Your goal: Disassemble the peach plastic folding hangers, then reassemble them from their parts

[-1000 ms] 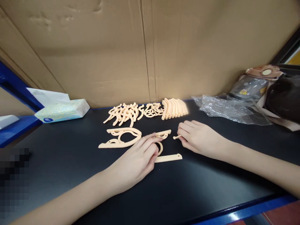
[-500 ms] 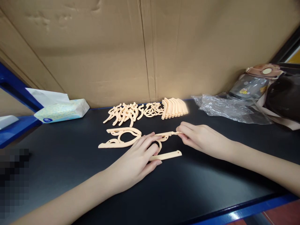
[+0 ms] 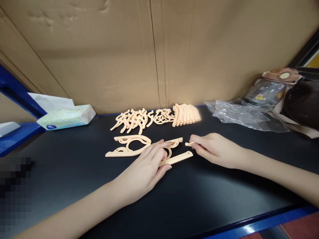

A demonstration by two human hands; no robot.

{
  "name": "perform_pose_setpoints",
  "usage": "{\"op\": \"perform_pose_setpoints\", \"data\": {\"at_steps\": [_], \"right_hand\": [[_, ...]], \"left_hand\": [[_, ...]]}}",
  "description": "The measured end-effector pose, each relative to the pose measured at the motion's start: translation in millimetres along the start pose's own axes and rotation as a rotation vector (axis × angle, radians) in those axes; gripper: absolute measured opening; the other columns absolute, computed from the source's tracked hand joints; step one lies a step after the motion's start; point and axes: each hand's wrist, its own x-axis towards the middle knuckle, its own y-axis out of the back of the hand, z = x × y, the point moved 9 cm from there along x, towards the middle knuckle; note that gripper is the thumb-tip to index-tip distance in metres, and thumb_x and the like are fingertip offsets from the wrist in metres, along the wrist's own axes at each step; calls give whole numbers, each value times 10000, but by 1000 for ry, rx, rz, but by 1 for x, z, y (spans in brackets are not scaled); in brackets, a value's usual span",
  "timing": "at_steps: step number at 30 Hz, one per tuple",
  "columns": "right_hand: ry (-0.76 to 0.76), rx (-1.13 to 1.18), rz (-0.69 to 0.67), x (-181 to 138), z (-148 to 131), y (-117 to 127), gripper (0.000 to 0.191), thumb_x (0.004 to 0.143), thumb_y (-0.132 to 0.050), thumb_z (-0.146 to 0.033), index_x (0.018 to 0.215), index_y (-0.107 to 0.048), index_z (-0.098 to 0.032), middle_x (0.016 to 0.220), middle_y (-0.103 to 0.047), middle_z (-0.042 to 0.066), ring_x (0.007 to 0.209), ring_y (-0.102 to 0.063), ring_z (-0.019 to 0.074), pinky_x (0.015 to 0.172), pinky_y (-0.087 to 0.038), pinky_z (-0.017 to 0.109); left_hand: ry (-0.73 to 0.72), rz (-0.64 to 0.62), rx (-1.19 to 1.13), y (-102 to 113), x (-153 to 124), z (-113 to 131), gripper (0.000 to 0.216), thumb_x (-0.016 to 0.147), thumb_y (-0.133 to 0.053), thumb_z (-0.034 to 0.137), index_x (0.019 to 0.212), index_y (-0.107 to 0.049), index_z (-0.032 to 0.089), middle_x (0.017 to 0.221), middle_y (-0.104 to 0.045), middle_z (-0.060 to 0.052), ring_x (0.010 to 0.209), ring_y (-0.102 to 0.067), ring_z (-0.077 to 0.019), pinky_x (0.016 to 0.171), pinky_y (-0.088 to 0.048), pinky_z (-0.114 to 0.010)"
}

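Held frame (image 3: 178, 158) smooth, probably matt plastic; wrapper (image 3: 245, 114) glossy

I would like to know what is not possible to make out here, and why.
All in the head view:
Left part of the beige plastic frame with curved ring: hidden under the left hand.
Gripped end of the small, curved beige plastic piece: hidden by the right hand.
Right side of the glossy dark-brown object: cut off by the right edge.
Print on the pale blue-and-yellow tissue pack: too small.
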Motion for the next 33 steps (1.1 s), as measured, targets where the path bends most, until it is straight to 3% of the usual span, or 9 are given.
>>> {"op": "perform_pose_setpoints", "data": {"at_steps": [10,16,22,27,33], "right_hand": [[30,93,12,-3,-3,4,186,886,-380,-200,701,-363,-210,518,-358,-67,437,-342,87,481,-236,238],[83,84,1,-4,-8,3,210,930,-335,-234,752,-440,-198,568,-424,-50,471,-381,91,507,-266,238],[88,190,-1,-3,-8,4,256,927,-443,-388,783,-513,-188,553,-420,-64,481,-374,81,498,-264,221],[132,359,2,0,-13,6,268,940,-432,-368,752,-481,-183,611,-412,-56,528,-362,77,509,-272,209],[148,382,-15,0,-14,3,264,956,-406,-362,756,-438,-192,647,-423,-51,551,-386,83,528,-275,216]], "left_hand": [[33,5,-16,1,1,1,116,960,-338,220,844,-334,225,1285,-495,-134,1340,-329,-242,1022,-391,-484],[43,21,-39,0,0,-1,111,960,-341,220,849,-329,226,1329,-463,-126,1332,-337,-237,1018,-392,-480],[49,19,-45,-3,0,-3,103,966,-321,233,865,-340,229,1257,-505,-105,1356,-301,-220,1030,-388,-454],[65,6,-64,-3,-1,-3,110,969,-314,244,861,-333,230,1249,-498,-100,1356,-293,-210,1031,-381,-447],[22,-3,-38,-1,1,3,78,970,-314,208,922,-372,231,1252,-495,-67,1332,-316,-179,1067,-338,-417]]}}
